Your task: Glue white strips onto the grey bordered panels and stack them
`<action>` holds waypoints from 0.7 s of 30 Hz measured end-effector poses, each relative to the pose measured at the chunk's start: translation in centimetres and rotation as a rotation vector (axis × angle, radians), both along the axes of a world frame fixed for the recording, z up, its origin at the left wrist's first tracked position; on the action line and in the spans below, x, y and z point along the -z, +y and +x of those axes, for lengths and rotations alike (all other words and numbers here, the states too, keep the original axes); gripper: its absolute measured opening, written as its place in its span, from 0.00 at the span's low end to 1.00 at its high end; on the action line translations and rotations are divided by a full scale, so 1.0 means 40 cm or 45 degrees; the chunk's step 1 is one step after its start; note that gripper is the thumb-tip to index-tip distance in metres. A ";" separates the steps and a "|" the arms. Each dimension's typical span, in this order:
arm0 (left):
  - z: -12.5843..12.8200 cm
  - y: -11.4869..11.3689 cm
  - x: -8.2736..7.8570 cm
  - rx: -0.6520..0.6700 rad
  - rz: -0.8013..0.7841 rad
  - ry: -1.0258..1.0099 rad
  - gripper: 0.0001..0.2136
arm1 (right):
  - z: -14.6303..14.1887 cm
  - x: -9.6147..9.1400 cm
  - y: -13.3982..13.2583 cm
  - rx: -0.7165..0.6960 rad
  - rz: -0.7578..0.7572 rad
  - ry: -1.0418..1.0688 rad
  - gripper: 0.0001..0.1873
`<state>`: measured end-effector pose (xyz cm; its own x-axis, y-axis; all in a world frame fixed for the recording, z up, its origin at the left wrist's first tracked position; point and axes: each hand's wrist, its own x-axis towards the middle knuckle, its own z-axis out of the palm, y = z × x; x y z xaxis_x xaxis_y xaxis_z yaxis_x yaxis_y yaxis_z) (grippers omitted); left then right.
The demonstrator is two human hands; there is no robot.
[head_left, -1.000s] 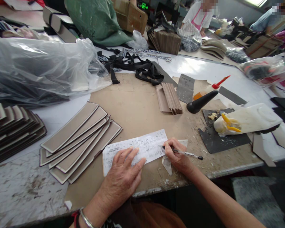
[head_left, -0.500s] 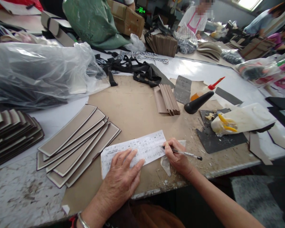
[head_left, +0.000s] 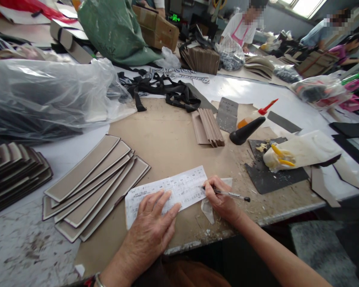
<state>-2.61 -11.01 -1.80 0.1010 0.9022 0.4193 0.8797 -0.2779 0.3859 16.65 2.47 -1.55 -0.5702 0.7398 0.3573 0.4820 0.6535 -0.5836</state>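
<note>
A white paper slip [head_left: 179,184] with printed and handwritten lines lies slanted on the brown sheet covering the table. My left hand [head_left: 154,221] rests flat on its lower left part, fingers spread, hiding some of the writing. In my right hand [head_left: 219,199] a pen [head_left: 235,195] with a clear barrel and black ends is pinched, its tip at the right part of the slip. A pale scrap [head_left: 208,210] lies partly under that hand. Left of the slip, several flat brown panels with dark edges [head_left: 92,187] lie fanned out.
Folded brown pieces [head_left: 209,127] stand beyond the slip. To the right are a black cone-shaped object [head_left: 247,130], a red-tipped bottle [head_left: 245,120] and a white container [head_left: 311,149] with yellow handles. A plastic-wrapped bundle [head_left: 54,97] sits at left. Other people work at the back.
The whole view has shifted slightly. My right hand still holds the pen on the slip, and my left hand stays on the paper.
</note>
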 end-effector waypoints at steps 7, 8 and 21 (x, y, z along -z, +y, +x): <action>0.002 -0.002 0.004 -0.014 0.011 -0.005 0.12 | -0.001 -0.001 -0.001 0.007 0.029 0.002 0.09; 0.002 -0.002 0.004 -0.013 0.005 -0.004 0.12 | -0.002 -0.001 -0.001 0.017 0.030 0.006 0.09; 0.002 -0.001 -0.003 -0.009 0.011 0.017 0.12 | 0.002 0.004 0.001 0.034 0.004 -0.015 0.09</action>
<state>-2.55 -11.04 -1.70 0.1004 0.8992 0.4258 0.8869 -0.2748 0.3714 16.71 2.51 -1.70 -0.5546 0.7536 0.3528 0.5059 0.6420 -0.5761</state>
